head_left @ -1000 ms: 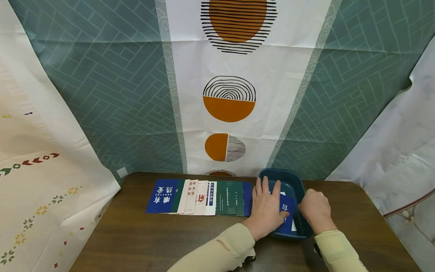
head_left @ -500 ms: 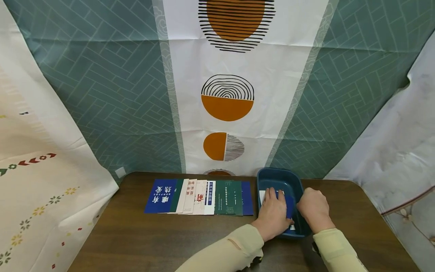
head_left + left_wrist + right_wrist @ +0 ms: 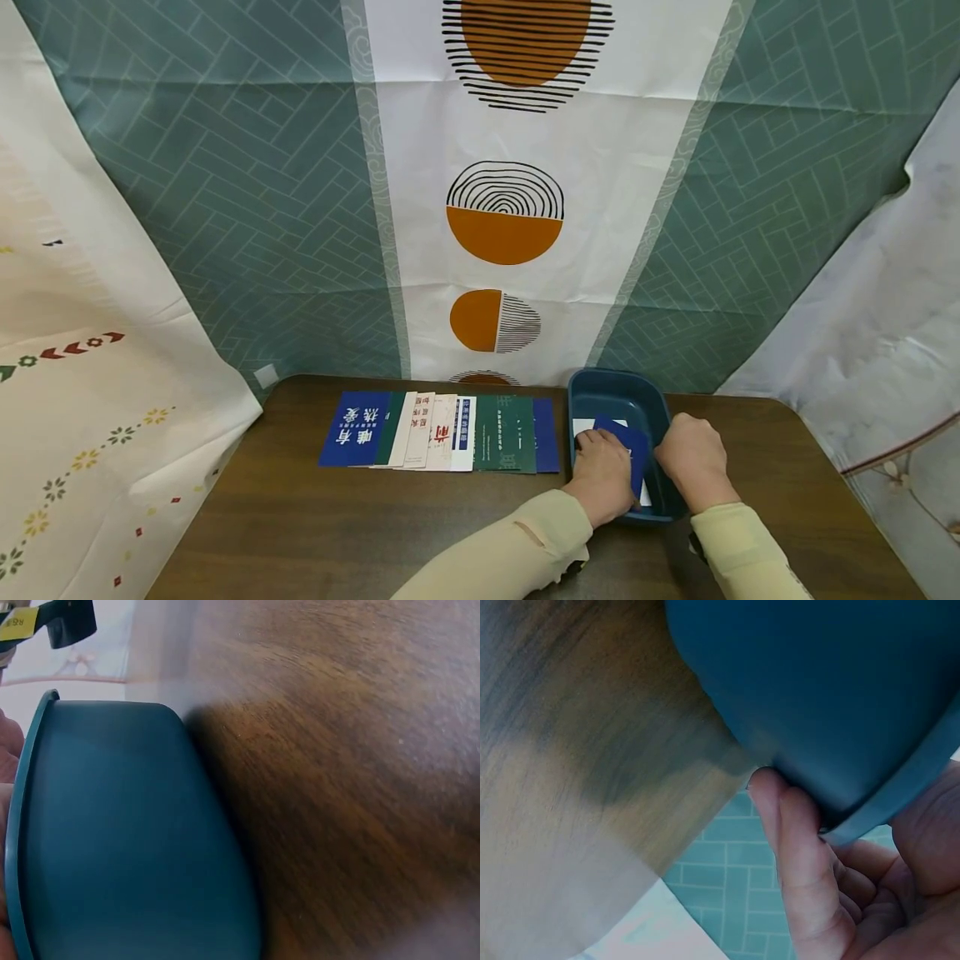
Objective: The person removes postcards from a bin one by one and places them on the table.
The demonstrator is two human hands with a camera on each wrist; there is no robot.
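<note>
A dark blue plastic bin [image 3: 617, 380] stands on the right part of the table in the head view. Inside lie a blue card [image 3: 637, 442] with white print and white paper [image 3: 581, 426] under it. My left hand [image 3: 602, 475] reaches over the near left rim with fingers curled and grips the blue card; the fingertips are hidden. At the bin's right side my right hand [image 3: 692, 461] holds the rim, with thumb and fingers on either side of it in the right wrist view. The left wrist view mostly shows the bin's outer wall [image 3: 135, 825].
Left of the bin is an overlapping row of cards: a blue one [image 3: 356, 429], several pale ones [image 3: 442, 433], a green one [image 3: 506, 433] and another blue one [image 3: 546, 435]. The brown wooden table [image 3: 337, 533] ends at a patterned cloth [image 3: 300, 208] behind.
My left hand has moved down and slightly right in the bin, its spread fingers now curled. The blue card has turned, baring white paper on its left. My right hand stays on the rim.
</note>
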